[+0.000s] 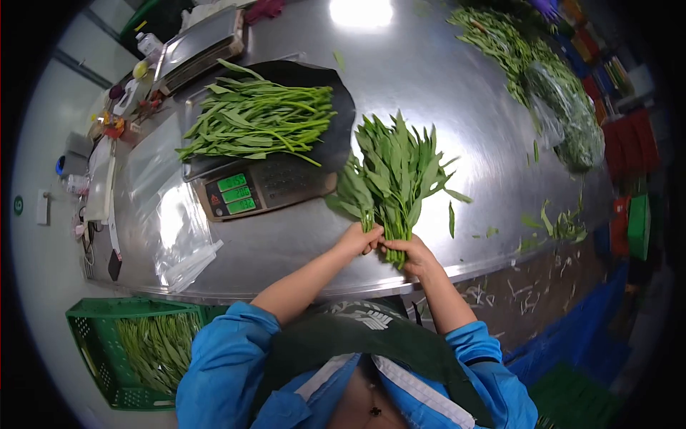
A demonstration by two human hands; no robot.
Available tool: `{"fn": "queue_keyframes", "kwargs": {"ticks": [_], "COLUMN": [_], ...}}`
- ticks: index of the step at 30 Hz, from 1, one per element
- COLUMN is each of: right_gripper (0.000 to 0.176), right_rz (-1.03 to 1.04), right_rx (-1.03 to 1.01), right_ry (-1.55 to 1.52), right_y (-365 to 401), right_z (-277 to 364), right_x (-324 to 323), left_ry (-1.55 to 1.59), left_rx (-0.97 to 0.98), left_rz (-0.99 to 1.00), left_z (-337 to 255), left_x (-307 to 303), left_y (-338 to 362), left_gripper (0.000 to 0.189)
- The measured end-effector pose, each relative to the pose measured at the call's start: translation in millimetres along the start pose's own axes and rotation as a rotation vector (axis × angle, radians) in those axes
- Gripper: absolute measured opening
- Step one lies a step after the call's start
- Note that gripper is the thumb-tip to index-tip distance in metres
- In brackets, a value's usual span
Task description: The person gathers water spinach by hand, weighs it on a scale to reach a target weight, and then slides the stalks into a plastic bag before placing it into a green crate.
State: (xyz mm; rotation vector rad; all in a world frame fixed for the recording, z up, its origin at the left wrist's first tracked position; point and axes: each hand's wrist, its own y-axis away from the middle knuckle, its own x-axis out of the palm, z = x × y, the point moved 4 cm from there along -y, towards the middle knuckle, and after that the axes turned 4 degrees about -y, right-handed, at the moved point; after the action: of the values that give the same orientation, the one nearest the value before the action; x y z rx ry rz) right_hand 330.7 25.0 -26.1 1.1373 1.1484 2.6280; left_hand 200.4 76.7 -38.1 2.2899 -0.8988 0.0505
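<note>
Close to the near edge of the steel table (pixel 300 266), my two hands are side by side, each closed around the stems of leafy greens. My left hand (pixel 359 239) grips a smaller bunch of greens (pixel 355 187), its leaves pointing away from me. In my right hand (pixel 409 252) is a larger bunch of greens (pixel 399 168), the cut stem ends sticking out below the fingers. The leaves of both bunches overlap. To the left, a digital scale (pixel 266 187) with lit green displays carries a heap of long-stemmed greens (pixel 261 118) on a black sheet.
Clear plastic bags (pixel 182 243) lie left of the scale. A green crate (pixel 107 307) of greens stands below the table at left. More greens (pixel 500 53) and a plastic bag of greens (pixel 568 118) lie at the far right. Loose leaves (pixel 561 223) are scattered near the right edge.
</note>
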Motion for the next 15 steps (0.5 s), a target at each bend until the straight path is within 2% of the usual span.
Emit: {"fn": "queue_keyframes", "kwargs": {"ticks": [1, 2, 3, 4, 5, 8, 9, 10, 11, 12, 13, 14, 15], "right_gripper": [0.026, 0.027, 0.026, 0.023, 0.026, 0.016, 0.013, 0.009, 0.009, 0.017, 0.028, 0.042, 0.049], "right_rz": [-0.038, -0.057, -0.010, -0.031, -0.127, -0.154, -0.140, -0.117, -0.242, -0.539, -0.426, -0.217, -0.233], "right_rx": [-0.023, -0.070, -0.187, -0.399, -0.497, -0.949, -1.147, -1.276, -1.719, -1.342, -1.282, -1.402, -1.181], "right_ry": [0.051, -0.010, -0.156, -0.004, 0.059, 0.299, 0.411, 0.690, 1.092, 1.538, 1.832, 2.491, 2.835], "right_y": [3.1, 8.2, 21.1, 33.0, 39.8, 38.5, 19.4, 2.7, -30.4, -72.5, -93.3, -128.9, -142.5], "right_z": [4.7, 13.7, 37.8, 71.3, 99.3, 160.6, 172.1, 179.6, 181.1, 168.7, 155.9, 120.9, 98.8], "right_x": [-0.1, -2.4, 10.8, 28.6, 45.1, 149.3, 173.7, 207.1, 228.2, 243.3, 275.7, 266.4, 264.9], "left_ry": [0.015, 0.068, 0.160, 0.257, 0.265, 0.260, 0.264, 0.267, 0.268, 0.385, 0.503, 0.502, 0.551], "left_rx": [0.000, 0.081, 0.038, -0.011, 0.003, -0.009, -0.027, -0.047, -0.034, -0.046, -0.059, -0.051, -0.045], "left_rz": [-0.101, -0.125, -0.117, -0.105, -0.126, -0.150, -0.094, -0.039, -0.051, -0.024, 0.006, 0.000, 0.001], "left_z": [-3.9, -0.5, 1.1, 4.7, 7.2, 17.4, 21.1, 25.3, 28.4, 32.6, 36.4, 39.6, 41.2], "left_x": [-3.6, -12.8, -24.0, -31.7, -35.3, -40.8, -39.2, -38.4, -42.1, -43.7, -43.8, -43.8, -44.7], "left_y": [6.8, 11.5, 23.6, 37.0, 48.4, 71.7, 74.2, 77.0, 80.0, 82.1, 83.5, 84.5, 84.8], "left_gripper": [0.026, 0.028, 0.029, 0.030, 0.030, 0.029, 0.027, 0.025, 0.025, 0.024, 0.022, 0.022, 0.022]}}
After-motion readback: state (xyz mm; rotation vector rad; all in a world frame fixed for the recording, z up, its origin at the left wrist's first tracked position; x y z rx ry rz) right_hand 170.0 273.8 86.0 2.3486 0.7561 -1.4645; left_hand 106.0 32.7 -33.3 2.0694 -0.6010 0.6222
